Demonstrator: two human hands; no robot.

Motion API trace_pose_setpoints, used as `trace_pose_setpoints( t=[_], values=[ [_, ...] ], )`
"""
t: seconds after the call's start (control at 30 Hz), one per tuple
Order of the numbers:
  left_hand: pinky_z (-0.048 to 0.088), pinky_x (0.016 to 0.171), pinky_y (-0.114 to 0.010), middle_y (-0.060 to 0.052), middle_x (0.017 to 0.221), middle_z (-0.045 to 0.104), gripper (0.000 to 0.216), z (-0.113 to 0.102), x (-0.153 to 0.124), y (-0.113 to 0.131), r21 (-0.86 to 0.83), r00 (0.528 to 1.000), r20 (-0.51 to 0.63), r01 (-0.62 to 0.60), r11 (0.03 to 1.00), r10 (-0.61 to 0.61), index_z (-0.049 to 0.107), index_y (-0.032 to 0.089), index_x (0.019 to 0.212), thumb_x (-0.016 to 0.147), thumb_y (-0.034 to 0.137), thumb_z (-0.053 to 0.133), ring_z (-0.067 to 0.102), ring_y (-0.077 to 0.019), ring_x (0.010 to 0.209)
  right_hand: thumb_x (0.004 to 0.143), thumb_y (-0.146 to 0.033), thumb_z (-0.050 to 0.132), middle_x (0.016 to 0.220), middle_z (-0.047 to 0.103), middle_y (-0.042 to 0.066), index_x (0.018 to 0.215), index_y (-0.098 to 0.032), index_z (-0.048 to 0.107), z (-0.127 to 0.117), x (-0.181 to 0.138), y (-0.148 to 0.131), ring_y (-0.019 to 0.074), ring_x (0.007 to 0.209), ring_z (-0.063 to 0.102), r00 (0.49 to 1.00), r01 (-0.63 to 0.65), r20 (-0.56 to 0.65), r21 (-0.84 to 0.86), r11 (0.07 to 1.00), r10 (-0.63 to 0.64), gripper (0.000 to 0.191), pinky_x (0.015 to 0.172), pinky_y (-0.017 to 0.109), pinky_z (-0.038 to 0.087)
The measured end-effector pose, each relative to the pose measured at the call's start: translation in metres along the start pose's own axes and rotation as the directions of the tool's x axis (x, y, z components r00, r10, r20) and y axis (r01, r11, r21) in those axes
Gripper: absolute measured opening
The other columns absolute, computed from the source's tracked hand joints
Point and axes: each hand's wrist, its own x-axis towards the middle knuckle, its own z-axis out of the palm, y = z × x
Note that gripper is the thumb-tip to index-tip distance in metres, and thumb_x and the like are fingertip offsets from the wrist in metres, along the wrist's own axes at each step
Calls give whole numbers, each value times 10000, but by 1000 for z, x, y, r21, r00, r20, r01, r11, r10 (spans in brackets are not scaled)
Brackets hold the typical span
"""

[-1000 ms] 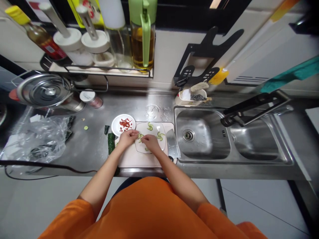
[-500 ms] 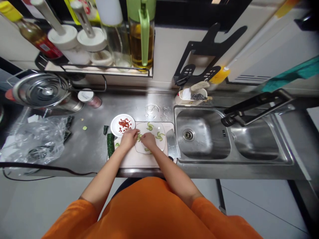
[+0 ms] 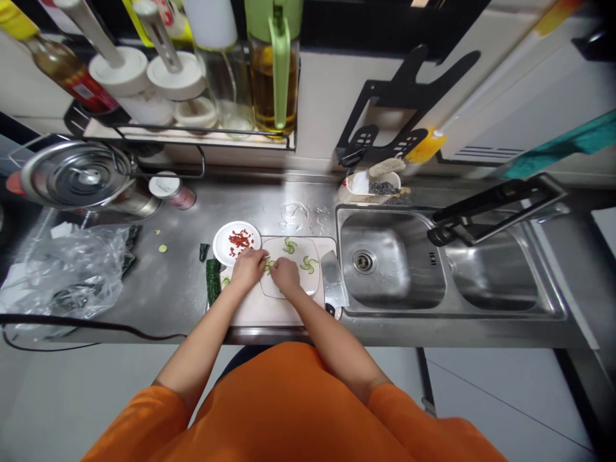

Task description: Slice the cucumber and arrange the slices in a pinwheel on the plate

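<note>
My left hand (image 3: 248,267) and my right hand (image 3: 285,274) meet over the left part of a pale square plate (image 3: 308,282). Both pinch thin green cucumber slices (image 3: 268,264) between their fingertips. Two small pinwheels of cucumber slices (image 3: 289,245) lie on the plate's far and right parts. The plate rests on a light cutting board (image 3: 255,308). A small round white dish of chopped red chilli (image 3: 237,242) stands just beyond my left hand. A dark green cucumber piece (image 3: 212,280) lies at the board's left edge.
A cleaver blade (image 3: 332,276) lies on the board's right side, beside a double steel sink (image 3: 399,269) with a black tap (image 3: 486,208). A crumpled plastic bag (image 3: 67,269), a steel pot lid (image 3: 77,176) and a shelf of oil bottles (image 3: 269,70) stand left and behind.
Both hands have stayed over the plate's left part, shifting only slightly while working the cucumber slices. The view has drifted a little.
</note>
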Motion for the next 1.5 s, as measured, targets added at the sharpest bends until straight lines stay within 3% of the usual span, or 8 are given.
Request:
trace_pose_setpoints(
  t=[0.53,0.8,1.03,1.17,1.33,1.5],
  values=[
    [391,769,-365,-92,799,595,221,-3,-2,0,58,995,-28,-98,994,100,696,186,819,833,225,478,487,-226,841,908,-219,421,895,652,95,969,-152,601,11,-8,1,194,818,593,992,115,-33,-148,982,-122,202,627,258,354],
    [421,804,-371,-77,827,640,215,0,-8,-5,-75,990,-123,-85,994,75,708,193,847,834,250,501,527,-212,839,893,-224,443,854,657,62,899,-166,622,-3,-17,8,169,784,570,988,148,-35,-83,986,-151,188,632,247,326],
    [429,851,-398,-67,866,666,203,-4,-22,-6,-140,985,-172,-22,990,-2,703,206,867,838,276,514,555,-214,854,863,-197,431,755,642,12,836,-188,642,-26,-31,46,135,691,538,981,167,-110,45,985,-161,213,608,223,327],
    [441,840,-383,-64,877,663,194,-6,-36,0,-154,982,-189,-9,988,-20,698,208,882,834,260,517,555,-213,869,856,-172,389,814,642,42,857,-172,647,-31,-43,81,152,752,540,941,209,-274,13,978,-198,258,709,238,370],
    [437,862,-376,-65,954,647,223,-8,-53,3,-136,979,-204,-12,991,-16,685,218,966,839,242,504,543,-215,922,876,-186,368,894,596,110,991,-131,651,-25,-61,127,211,876,490,867,214,-426,-155,965,-260,310,832,308,379],
    [421,868,-374,-89,1037,603,291,-3,-51,8,-66,981,-182,-80,995,66,651,208,1084,864,233,462,515,-221,973,886,-180,356,1040,539,142,1232,-130,559,-13,-67,146,232,920,429,842,160,-450,-319,934,-298,405,811,342,381]
  ],
)
